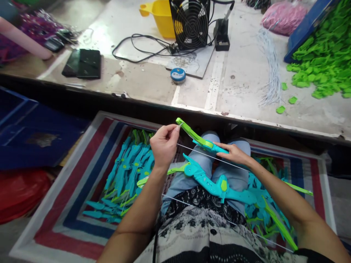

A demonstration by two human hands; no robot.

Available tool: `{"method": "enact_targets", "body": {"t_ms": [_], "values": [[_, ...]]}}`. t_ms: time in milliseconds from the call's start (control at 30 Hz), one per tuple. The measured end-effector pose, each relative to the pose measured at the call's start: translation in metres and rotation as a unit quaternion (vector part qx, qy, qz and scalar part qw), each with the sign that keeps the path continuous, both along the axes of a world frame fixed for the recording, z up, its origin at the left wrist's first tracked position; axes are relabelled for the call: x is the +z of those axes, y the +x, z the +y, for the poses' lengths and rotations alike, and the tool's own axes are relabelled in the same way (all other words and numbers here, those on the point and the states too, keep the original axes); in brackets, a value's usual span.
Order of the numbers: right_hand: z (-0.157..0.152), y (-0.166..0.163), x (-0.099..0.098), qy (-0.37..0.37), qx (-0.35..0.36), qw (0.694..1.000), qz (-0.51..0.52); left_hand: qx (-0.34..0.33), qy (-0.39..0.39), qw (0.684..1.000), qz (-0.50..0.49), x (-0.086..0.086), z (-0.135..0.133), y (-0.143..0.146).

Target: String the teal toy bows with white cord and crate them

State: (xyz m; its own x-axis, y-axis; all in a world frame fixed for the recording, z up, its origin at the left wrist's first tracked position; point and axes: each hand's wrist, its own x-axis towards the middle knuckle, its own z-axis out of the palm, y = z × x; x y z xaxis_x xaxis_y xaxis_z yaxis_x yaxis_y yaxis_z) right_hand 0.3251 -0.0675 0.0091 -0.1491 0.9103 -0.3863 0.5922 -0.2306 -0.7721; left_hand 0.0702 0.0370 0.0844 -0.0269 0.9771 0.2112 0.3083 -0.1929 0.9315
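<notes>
My left hand [163, 144] is closed in a pinch on a thin white string [197, 152] at the green tip of a toy bow [201, 140]. That bow is green and teal and lies tilted over my lap. My right hand [232, 152] grips its teal middle part, with the string running across under the hand. A second, bigger teal and green bow [219, 184] rests on my knees just below, with its own string across my patterned clothing.
Piles of teal and green bows [124, 175] lie on a striped woven sack [79, 190] at both sides of my legs. On the workbench [241, 80] stand a black fan [190, 23], a yellow tub [160, 12], white strings [272, 69], green parts [323, 58], a blue tin [178, 75].
</notes>
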Motion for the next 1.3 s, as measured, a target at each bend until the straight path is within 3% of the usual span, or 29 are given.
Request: {"method": "enact_targets", "body": {"t_ms": [500, 700, 800, 900, 1033, 1167, 1300], "values": [[-0.004, -0.011, 0.005, 0.017, 0.007, 0.998, -0.055, 0.007, 0.000, 1.000, -0.017, -0.001, -0.003, 0.007], [-0.029, -0.037, -0.014, 0.114, 0.014, 0.970, -0.214, 0.021, -0.040, 0.999, -0.007, -0.015, -0.005, -0.007], [-0.030, -0.045, -0.009, 0.161, 0.034, 0.944, -0.287, 0.056, -0.066, 0.996, 0.002, -0.029, -0.010, -0.020], [-0.001, -0.058, 0.014, 0.243, 0.036, 0.918, -0.311, 0.070, -0.074, 0.995, -0.013, -0.040, -0.016, -0.029], [0.070, -0.100, 0.040, 0.336, 0.092, 0.923, -0.166, 0.058, -0.075, 0.995, -0.039, -0.049, -0.019, -0.034], [0.123, -0.138, 0.036, 0.360, 0.161, 0.919, -0.021, 0.058, -0.068, 0.995, -0.044, -0.054, -0.019, -0.038], [0.131, -0.149, 0.030, 0.360, 0.189, 0.913, 0.005, 0.055, -0.084, 0.993, -0.064, -0.061, -0.016, -0.041]]}}
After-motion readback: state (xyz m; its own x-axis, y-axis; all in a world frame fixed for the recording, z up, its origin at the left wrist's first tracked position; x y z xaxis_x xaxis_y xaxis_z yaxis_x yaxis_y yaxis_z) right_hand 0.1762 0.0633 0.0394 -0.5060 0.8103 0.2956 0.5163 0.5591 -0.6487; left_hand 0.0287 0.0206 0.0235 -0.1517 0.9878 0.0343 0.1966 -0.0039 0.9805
